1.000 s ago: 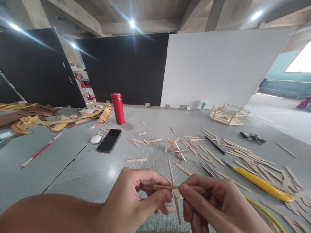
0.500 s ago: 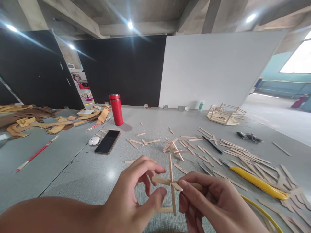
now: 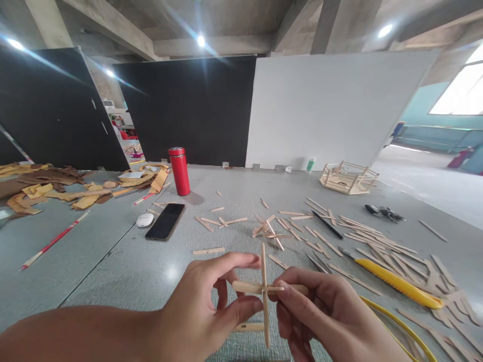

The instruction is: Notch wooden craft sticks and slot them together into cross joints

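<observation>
- Pale, slim wooden-stick cross (image 3: 264,289): narrow arms reach twelve, three, six and nine o'clock from its crossing; it is lifted over the grey, streaked bench (image 3: 124,271), toward six o'clock in view.
- Right hand (image 3: 320,306): fingers clamped on the cross, on its three-o'clock side.
- Left hand (image 3: 204,296): fingers apart, curved around the nine-o'clock arm; whether they touch, I cannot tell.

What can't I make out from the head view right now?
All in the head view:
Crossed sticks: one arm, partly behind the right hand.
Flat stick below: left end, behind the left hand.
Yellow cord: remainder, cut by the bottom edge.
Black-and-silver bundle: too small to identify.
</observation>
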Tool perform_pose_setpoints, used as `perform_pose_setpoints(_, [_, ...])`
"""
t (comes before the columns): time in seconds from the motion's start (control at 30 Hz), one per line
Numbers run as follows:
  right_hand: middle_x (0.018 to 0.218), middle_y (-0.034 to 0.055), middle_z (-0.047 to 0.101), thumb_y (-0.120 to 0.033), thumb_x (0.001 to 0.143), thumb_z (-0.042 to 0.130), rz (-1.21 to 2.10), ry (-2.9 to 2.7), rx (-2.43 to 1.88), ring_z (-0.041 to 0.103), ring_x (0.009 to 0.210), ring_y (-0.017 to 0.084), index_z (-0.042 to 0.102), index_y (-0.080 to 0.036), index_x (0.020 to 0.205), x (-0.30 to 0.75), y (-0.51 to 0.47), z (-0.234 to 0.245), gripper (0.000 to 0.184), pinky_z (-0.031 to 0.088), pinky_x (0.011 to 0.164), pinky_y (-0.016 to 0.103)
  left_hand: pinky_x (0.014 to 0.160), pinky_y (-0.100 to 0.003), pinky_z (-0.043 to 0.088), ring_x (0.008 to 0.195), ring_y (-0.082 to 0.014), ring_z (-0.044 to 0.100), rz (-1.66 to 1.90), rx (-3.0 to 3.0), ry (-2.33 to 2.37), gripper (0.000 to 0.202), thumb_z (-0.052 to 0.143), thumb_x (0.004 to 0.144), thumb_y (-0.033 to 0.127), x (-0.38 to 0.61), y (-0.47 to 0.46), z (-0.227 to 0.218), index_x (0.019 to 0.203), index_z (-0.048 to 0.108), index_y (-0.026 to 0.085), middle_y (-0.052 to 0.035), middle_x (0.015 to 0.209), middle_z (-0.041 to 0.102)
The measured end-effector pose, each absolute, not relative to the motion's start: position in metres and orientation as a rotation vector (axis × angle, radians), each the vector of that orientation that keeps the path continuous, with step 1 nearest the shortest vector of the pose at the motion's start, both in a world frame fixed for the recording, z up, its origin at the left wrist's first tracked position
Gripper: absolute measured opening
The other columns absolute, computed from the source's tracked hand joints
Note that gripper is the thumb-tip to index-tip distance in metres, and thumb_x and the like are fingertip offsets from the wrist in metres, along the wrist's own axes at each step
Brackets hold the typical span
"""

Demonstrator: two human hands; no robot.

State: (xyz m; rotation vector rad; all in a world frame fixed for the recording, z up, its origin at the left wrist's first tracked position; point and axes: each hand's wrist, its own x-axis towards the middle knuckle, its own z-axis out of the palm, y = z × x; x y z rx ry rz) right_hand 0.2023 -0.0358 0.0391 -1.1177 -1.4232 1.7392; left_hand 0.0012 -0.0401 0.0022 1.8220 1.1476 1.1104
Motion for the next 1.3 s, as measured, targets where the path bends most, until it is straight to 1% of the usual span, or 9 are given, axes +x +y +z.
perform_pose_setpoints(0.13, [0.057,-0.0062,0.059,-0.060,0.093,0.065,1.666,-1.513,-1.136,0.052,0.037,0.002,0.059,-0.016,0.077,0.203,-0.029,0.028,0.047,0.041,0.039,0.010,0.070,-0.027,0.050,0.078,-0.0162,0.065,0.997,1.689,1.086,0.015,0.068,0.095,0.034,0.001,-0.033,0.009,0.093,0.075,0.021,-0.0016,0.085,0.074])
perform_pose_setpoints(0.33, [0.058,-0.0069,0.051,-0.061,0.097,0.059,1.650,-1.363,-1.143,0.041,0.039,0.003,0.058,-0.017,0.075,0.202,-0.027,0.021,0.049,0.040,0.035,0.012,0.082,-0.032,0.052,0.093,-0.0194,0.063,0.935,1.558,1.054,0.053,0.084,0.080,0.041,-0.002,-0.027,0.001,0.125,0.063,0.023,-0.0055,0.112,0.069])
perform_pose_setpoints(0.5, [0.060,-0.0092,0.046,-0.051,0.091,0.074,1.894,-1.023,-1.103,0.027,0.043,0.001,0.059,-0.018,0.078,0.206,-0.022,0.018,0.039,0.027,0.035,0.010,0.088,-0.033,0.051,0.104,-0.0210,0.059,0.969,1.684,1.001,0.055,0.081,0.085,0.042,-0.001,-0.024,0.000,0.135,0.064,0.028,-0.0074,0.129,0.061])
perform_pose_setpoints(0.73, [0.067,-0.0073,0.050,-0.054,0.088,0.075,1.998,-1.116,-0.921,0.043,0.047,0.003,0.057,-0.020,0.085,0.210,-0.010,-0.007,0.039,0.032,0.038,0.012,0.067,-0.025,0.050,0.074,-0.0139,0.060,0.975,1.583,0.924,0.025,0.066,0.097,0.037,0.001,-0.018,-0.001,0.113,0.078,0.021,-0.0038,0.087,0.072])
perform_pose_setpoints(0.97, [0.092,0.0025,0.064,-0.047,0.105,0.050,1.158,-1.639,-0.958,0.061,0.065,0.012,0.053,-0.027,0.126,0.212,-0.001,-0.011,0.030,0.054,0.051,0.023,0.064,-0.026,0.049,0.066,-0.0124,0.061,1.392,2.160,1.095,0.016,0.061,0.099,0.019,-0.004,-0.009,-0.009,0.098,0.077,0.017,-0.0017,0.076,0.072])
perform_pose_setpoints(1.1, [0.076,-0.0018,0.069,-0.031,0.102,0.057,0.908,-1.815,-0.955,0.063,0.058,0.011,0.065,-0.028,0.107,0.218,0.000,-0.010,0.010,0.054,0.051,0.022,0.072,-0.029,0.052,0.071,-0.0138,0.061,1.460,2.310,0.964,0.015,0.061,0.097,0.014,-0.006,-0.006,-0.012,0.103,0.074,0.018,-0.0012,0.077,0.070])
perform_pose_setpoints(1.17, [0.065,-0.0045,0.067,-0.027,0.101,0.058,0.794,-1.843,-0.962,0.062,0.053,0.010,0.068,-0.027,0.097,0.220,-0.002,-0.009,0.011,0.053,0.053,0.021,0.085,-0.034,0.055,0.089,-0.0184,0.066,1.400,2.325,0.944,0.034,0.074,0.090,0.023,-0.008,-0.005,-0.011,0.123,0.066,0.022,-0.0035,0.097,0.073])
perform_pose_setpoints(1.23, [0.065,-0.0051,0.069,-0.025,0.101,0.058,0.703,-1.863,-0.949,0.062,0.051,0.009,0.070,-0.028,0.095,0.219,-0.005,-0.007,0.013,0.053,0.051,0.019,0.100,-0.041,0.054,0.118,-0.0251,0.064,1.285,2.270,0.927,0.090,0.091,0.074,0.037,-0.010,-0.004,-0.008,0.150,0.042,0.030,-0.0078,0.131,0.066])
perform_pose_setpoints(1.3, [0.066,-0.0054,0.070,-0.020,0.099,0.058,0.615,-1.910,-0.923,0.061,0.050,0.008,0.070,-0.028,0.095,0.217,-0.007,-0.006,0.015,0.051,0.049,0.018,0.112,-0.044,0.049,0.135,-0.0273,0.057,1.139,2.220,0.877,0.117,0.096,0.064,0.044,-0.011,-0.003,-0.005,0.158,0.027,0.037,-0.0069,0.152,0.054])
